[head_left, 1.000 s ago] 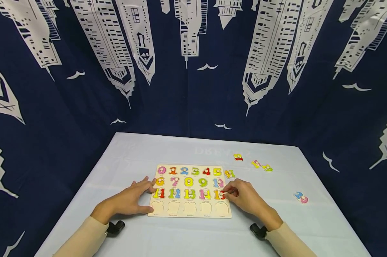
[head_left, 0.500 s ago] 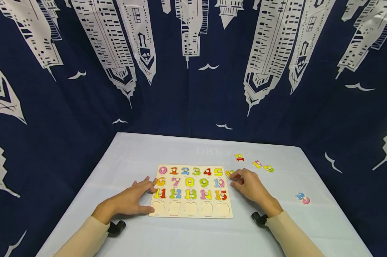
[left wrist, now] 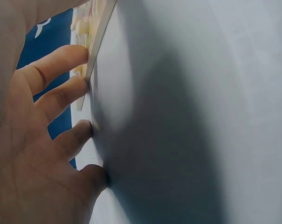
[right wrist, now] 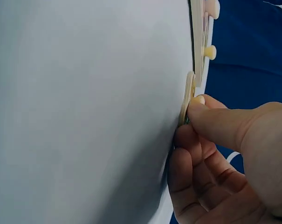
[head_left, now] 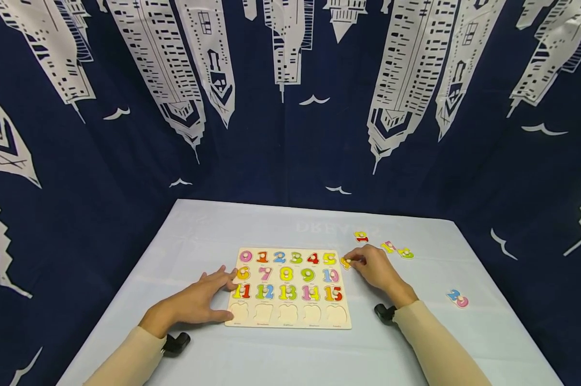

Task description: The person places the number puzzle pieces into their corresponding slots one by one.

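Right hand pinches a loose number piece beside the puzzle board

The right hand (head_left: 374, 268) pinches the small yellow-orange wooden number piece (head_left: 345, 262) on the pale tablecloth (head_left: 271, 225), just beside the rectangular wooden number puzzle board (head_left: 290, 320); the left hand (head_left: 198, 300), fingers spread flat, rests against the board's left edge.

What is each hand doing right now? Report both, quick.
Left hand: open, fingers flat against the number puzzle board's left edge.
Right hand: pinching the knob of a loose number piece beside the board.
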`<move>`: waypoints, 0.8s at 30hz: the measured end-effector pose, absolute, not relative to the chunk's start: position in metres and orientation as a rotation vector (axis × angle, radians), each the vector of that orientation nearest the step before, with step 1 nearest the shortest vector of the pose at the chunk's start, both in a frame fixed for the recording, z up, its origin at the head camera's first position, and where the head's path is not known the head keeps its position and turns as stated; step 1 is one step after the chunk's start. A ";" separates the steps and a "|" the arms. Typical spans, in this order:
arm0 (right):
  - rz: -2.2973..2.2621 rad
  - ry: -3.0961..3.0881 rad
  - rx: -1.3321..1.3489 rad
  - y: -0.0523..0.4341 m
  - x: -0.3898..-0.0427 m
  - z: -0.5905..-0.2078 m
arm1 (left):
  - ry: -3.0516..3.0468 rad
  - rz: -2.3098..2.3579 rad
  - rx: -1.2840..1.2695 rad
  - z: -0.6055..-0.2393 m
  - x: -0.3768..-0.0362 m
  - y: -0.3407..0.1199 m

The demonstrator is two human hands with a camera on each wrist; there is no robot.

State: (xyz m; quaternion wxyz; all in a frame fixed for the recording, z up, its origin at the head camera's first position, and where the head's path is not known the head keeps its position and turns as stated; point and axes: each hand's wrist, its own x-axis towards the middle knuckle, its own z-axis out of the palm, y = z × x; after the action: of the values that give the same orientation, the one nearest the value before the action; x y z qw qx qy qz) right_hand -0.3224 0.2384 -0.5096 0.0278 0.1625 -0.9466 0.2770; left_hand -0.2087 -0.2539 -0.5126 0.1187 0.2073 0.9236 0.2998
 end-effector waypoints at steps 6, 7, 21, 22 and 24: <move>0.855 -2.933 0.445 0.241 -0.321 -0.509 | 2.699 0.879 0.607 -0.513 -0.208 -0.254; 0.856 -2.936 0.430 0.242 -0.320 -0.509 | 2.700 0.878 0.608 -0.513 -0.208 -0.254; 0.902 -2.929 0.565 0.254 -0.316 -0.509 | 2.711 0.861 0.636 -0.514 -0.209 -0.256; 0.897 -2.924 0.577 0.254 -0.316 -0.509 | 2.711 0.862 0.636 -0.514 -0.209 -0.256; 0.876 -2.917 0.599 0.254 -0.315 -0.509 | 2.710 0.862 0.635 -0.514 -0.209 -0.256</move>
State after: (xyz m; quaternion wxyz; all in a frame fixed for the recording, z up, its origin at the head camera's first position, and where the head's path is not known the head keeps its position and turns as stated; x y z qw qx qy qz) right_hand -0.3153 0.2539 -0.5090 0.0190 0.1929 -0.9396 0.2821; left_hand -0.2086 -0.2557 -0.5140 0.1137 0.2164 0.9240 0.2941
